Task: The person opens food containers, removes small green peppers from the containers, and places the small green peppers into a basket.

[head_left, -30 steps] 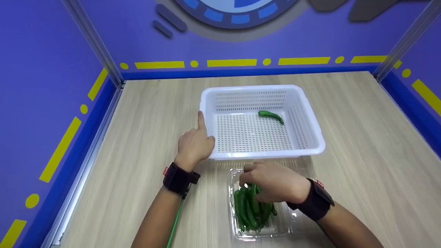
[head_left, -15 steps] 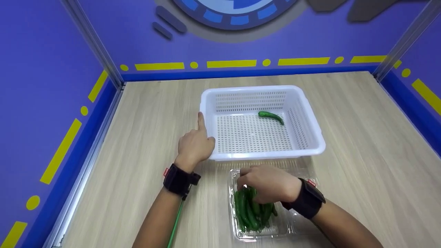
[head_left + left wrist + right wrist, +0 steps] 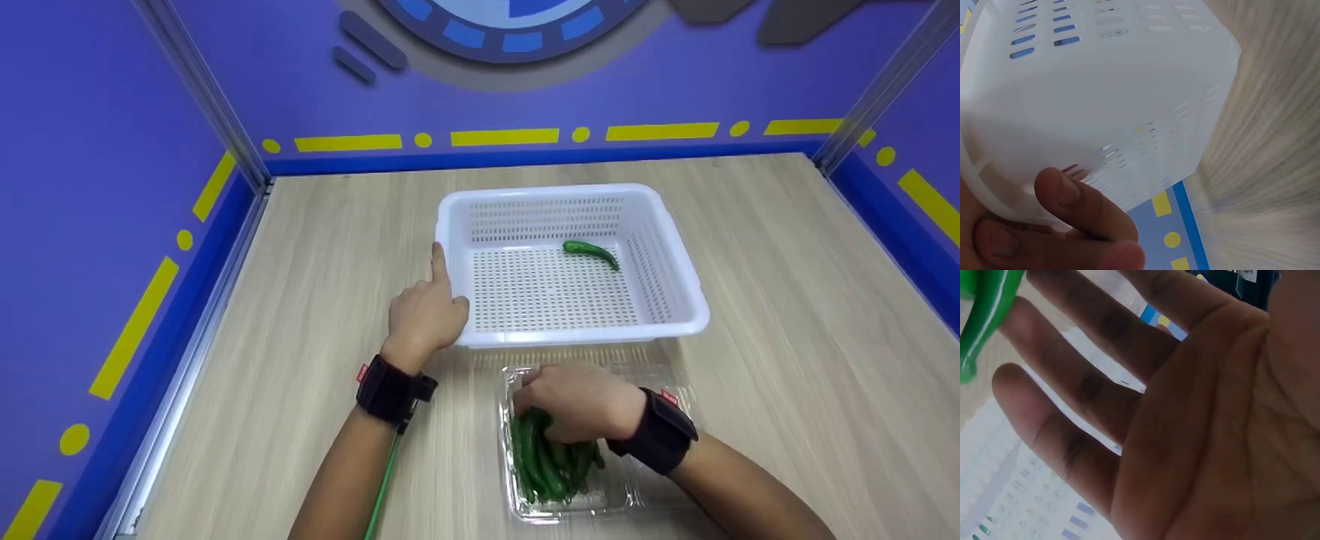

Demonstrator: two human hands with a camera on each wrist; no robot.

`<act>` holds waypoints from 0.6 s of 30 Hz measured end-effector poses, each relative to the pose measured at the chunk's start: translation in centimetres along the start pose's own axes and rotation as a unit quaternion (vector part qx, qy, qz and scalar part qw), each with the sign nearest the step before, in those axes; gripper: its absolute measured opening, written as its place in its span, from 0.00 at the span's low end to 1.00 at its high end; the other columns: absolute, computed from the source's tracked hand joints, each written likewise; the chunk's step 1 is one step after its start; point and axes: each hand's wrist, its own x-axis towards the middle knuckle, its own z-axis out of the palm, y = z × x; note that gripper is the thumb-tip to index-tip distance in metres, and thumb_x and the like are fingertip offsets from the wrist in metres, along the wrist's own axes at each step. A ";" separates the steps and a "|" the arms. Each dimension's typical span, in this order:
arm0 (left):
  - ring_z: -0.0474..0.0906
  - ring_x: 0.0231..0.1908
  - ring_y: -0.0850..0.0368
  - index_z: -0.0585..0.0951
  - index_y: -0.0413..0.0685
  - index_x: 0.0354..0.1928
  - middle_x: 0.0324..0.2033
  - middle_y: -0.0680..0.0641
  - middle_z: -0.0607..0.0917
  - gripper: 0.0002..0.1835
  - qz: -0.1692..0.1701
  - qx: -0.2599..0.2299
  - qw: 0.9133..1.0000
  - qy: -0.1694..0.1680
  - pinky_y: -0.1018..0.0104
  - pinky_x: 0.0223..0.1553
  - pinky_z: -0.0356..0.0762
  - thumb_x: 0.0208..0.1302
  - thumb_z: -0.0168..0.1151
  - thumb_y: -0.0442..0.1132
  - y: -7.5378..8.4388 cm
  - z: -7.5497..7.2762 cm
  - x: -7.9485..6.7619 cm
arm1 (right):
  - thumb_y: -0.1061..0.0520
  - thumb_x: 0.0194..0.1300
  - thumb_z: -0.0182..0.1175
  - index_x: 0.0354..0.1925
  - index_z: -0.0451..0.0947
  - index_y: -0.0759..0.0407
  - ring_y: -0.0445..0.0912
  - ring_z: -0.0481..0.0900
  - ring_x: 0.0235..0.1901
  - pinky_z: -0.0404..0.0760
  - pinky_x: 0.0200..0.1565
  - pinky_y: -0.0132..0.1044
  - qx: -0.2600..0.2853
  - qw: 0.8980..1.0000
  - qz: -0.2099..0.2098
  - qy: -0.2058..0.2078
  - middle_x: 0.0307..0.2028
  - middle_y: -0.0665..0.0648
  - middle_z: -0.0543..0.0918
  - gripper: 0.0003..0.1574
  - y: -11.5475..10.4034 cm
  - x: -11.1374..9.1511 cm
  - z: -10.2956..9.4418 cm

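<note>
In the head view my left hand (image 3: 427, 311) grips the left side of a white perforated basket (image 3: 577, 336), thumb over the rim and index finger along it. The left wrist view shows curled fingers (image 3: 1086, 205) under the rim, against the outer wall. One green pepper (image 3: 590, 252) lies inside the basket, towards its back right. My right hand (image 3: 577, 401) reaches down over a pile of green peppers (image 3: 551, 480) in a clear plastic tray (image 3: 534, 517). In the right wrist view a pepper (image 3: 991, 318) is right at the fingertips; thumb and index tips are hidden, so I cannot tell whether they pinch it.
The tray's clear lid (image 3: 660, 375) extends to the right under my right forearm. A wood-grain table (image 3: 322, 247) carries everything. Blue panels with yellow marks (image 3: 352, 142) stand along the back and sides. A green cord (image 3: 384, 480) runs along my left forearm.
My right hand has shifted a little to the left and lower over the peppers, with its fingers and thumb closer in on the pile. My left hand and the basket have stayed put.
</note>
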 end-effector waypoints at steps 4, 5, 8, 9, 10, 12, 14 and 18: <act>0.77 0.21 0.50 0.38 0.40 0.81 0.22 0.44 0.81 0.48 -0.001 -0.003 1.000 -0.001 0.57 0.21 0.66 0.68 0.49 0.46 0.0 0.0 0.0 | 0.63 0.46 0.70 0.40 0.86 0.47 0.42 0.84 0.39 0.83 0.43 0.39 -0.011 1.000 -0.002 0.003 0.39 0.46 0.87 0.20 0.0 0.1 0.2; 0.77 0.21 0.50 0.38 0.40 0.81 0.22 0.45 0.81 0.48 0.000 -0.003 1.000 -0.002 0.57 0.20 0.66 0.68 0.49 0.46 0.0 0.0 0.0 | 0.63 0.46 0.70 0.39 0.86 0.47 0.42 0.84 0.39 0.83 0.43 0.39 -0.011 1.000 -0.001 0.003 0.39 0.46 0.87 0.19 0.0 0.1 0.3; 0.77 0.21 0.50 0.37 0.40 0.81 0.22 0.45 0.81 0.48 0.001 -0.004 1.000 -0.003 0.57 0.20 0.66 0.67 0.49 0.46 0.0 0.0 -0.1 | 0.63 0.47 0.70 0.37 0.84 0.48 0.41 0.83 0.37 0.83 0.41 0.38 -0.008 1.000 0.004 0.003 0.36 0.45 0.86 0.16 0.0 0.2 0.4; 0.77 0.21 0.50 0.37 0.40 0.81 0.22 0.45 0.81 0.48 0.002 -0.004 1.000 -0.003 0.57 0.20 0.66 0.67 0.49 0.46 -0.1 0.1 -0.1 | 0.63 0.48 0.69 0.36 0.84 0.48 0.41 0.83 0.36 0.83 0.40 0.38 -0.006 1.000 0.006 0.003 0.36 0.45 0.86 0.16 0.0 0.2 0.4; 0.77 0.21 0.50 0.37 0.40 0.81 0.22 0.45 0.81 0.48 0.002 -0.004 1.000 -0.002 0.57 0.20 0.66 0.67 0.49 0.46 -0.1 0.1 -0.1 | 0.63 0.48 0.69 0.36 0.84 0.48 0.41 0.83 0.36 0.82 0.40 0.38 -0.004 1.000 0.008 0.003 0.35 0.45 0.86 0.15 0.0 0.3 0.4; 0.77 0.21 0.50 0.38 0.40 0.81 0.22 0.45 0.81 0.48 0.003 -0.003 1.000 -0.001 0.57 0.20 0.66 0.67 0.50 0.47 -0.1 0.1 -0.1 | 0.63 0.48 0.69 0.35 0.84 0.47 0.40 0.82 0.35 0.82 0.39 0.38 -0.003 1.000 0.012 0.004 0.35 0.45 0.86 0.14 0.0 0.3 0.5; 0.76 0.20 0.50 0.38 0.40 0.81 0.21 0.45 0.81 0.48 0.004 -0.002 1.000 0.000 0.57 0.20 0.66 0.68 0.50 0.47 -0.1 0.1 -0.1 | 0.63 0.48 0.69 0.35 0.83 0.47 0.40 0.82 0.34 0.82 0.38 0.38 -0.002 1.000 0.015 0.004 0.35 0.45 0.86 0.14 0.1 0.3 0.5; 0.74 0.19 0.51 0.38 0.40 0.81 0.20 0.45 0.80 0.48 0.006 0.001 1.000 -0.003 0.58 0.18 0.65 0.67 0.49 0.46 0.0 -0.1 -0.1 | 0.64 0.48 0.69 0.33 0.82 0.47 0.40 0.81 0.32 0.82 0.36 0.38 -0.004 1.000 0.018 0.008 0.33 0.44 0.85 0.14 0.1 0.3 0.6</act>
